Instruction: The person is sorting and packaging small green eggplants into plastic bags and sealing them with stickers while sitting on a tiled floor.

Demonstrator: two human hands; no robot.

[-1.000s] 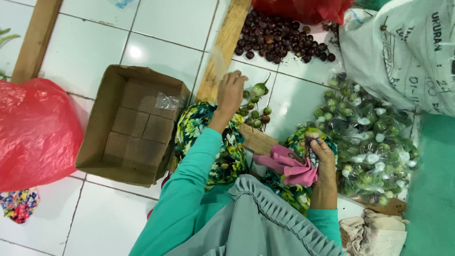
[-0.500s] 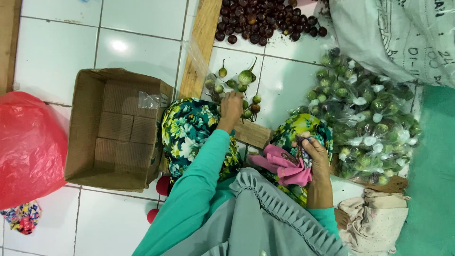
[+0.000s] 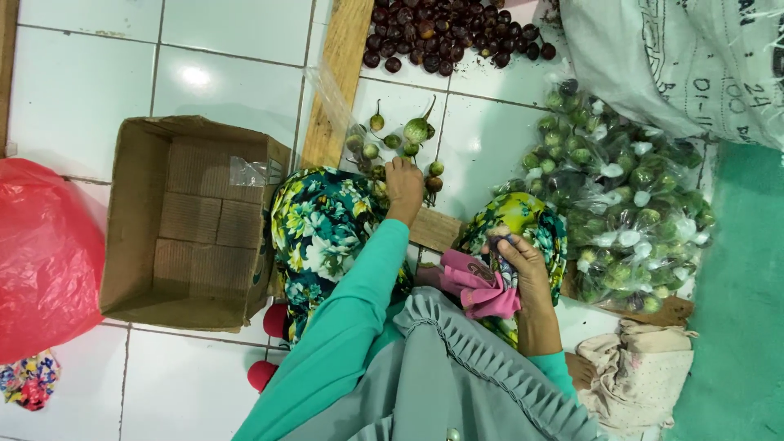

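left hand (image 3: pixel 403 181) closed over small green eggplants (image 3: pixel 415 131) | right hand (image 3: pixel 514 255) gripping pink cloth (image 3: pixel 482 286)

floor (image 3: pixel 220 73): glossy white tiles, grey grout
light: bright glare spot on one tile
right edge: green mat (image 3: pixel 743 327)

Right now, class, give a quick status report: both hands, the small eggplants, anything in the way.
Left hand on loose small eggplants. Right hand gripping pink cloth. Wooden plank beside pile.

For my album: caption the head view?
Left hand reaches small green eggplants on tile; right hand holds a pink cloth.
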